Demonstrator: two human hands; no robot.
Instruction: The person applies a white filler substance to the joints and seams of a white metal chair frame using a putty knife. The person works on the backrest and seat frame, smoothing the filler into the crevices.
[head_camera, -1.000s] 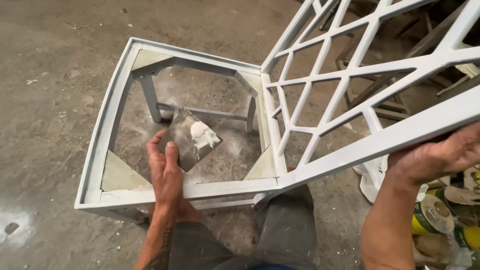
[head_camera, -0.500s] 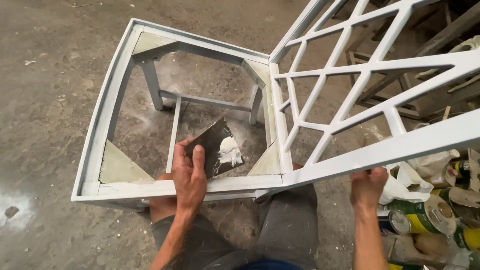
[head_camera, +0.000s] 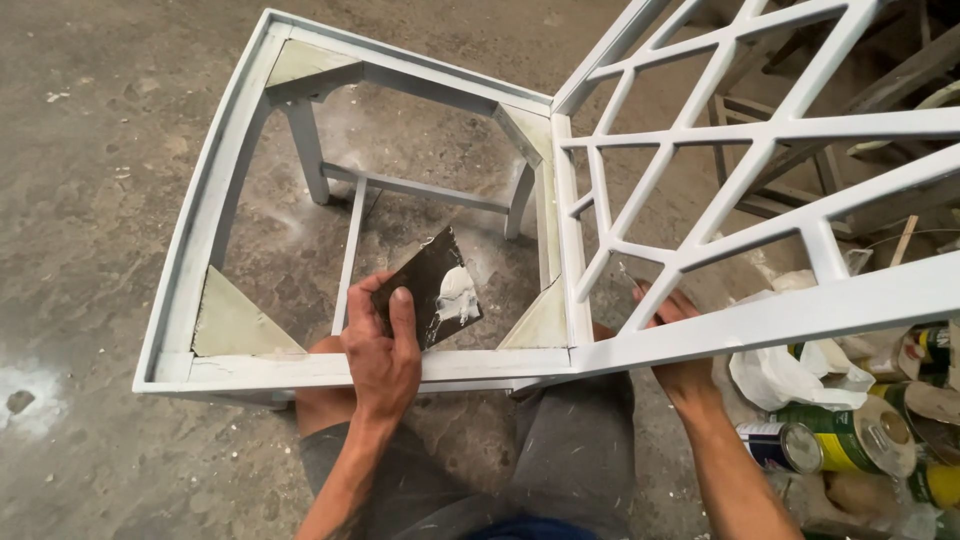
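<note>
A white-primed chair frame (head_camera: 215, 200) lies in front of me, its open seat frame to the left and its lattice back (head_camera: 760, 135) to the right. My left hand (head_camera: 385, 360) rests on the near seat rail and grips a dark square plate (head_camera: 425, 285) with a blob of white filler (head_camera: 458, 300) on it. My right hand (head_camera: 685, 375) reaches up behind the lattice's near rail, partly hidden by it. Its fingers pinch a thin blade (head_camera: 628, 278) whose tip shows at a lattice bar.
Paint cans (head_camera: 830, 445) and a crumpled white bag (head_camera: 790, 370) lie on the floor at the right. Bare wooden frames (head_camera: 800, 190) stand behind the lattice. The concrete floor (head_camera: 90, 300) is dusty, with white smears. My knees sit under the near rail.
My right hand let go of the chair's top rail, dropped below it and rose behind the lattice. My left hand shifted right along the seat rail with the plate.
</note>
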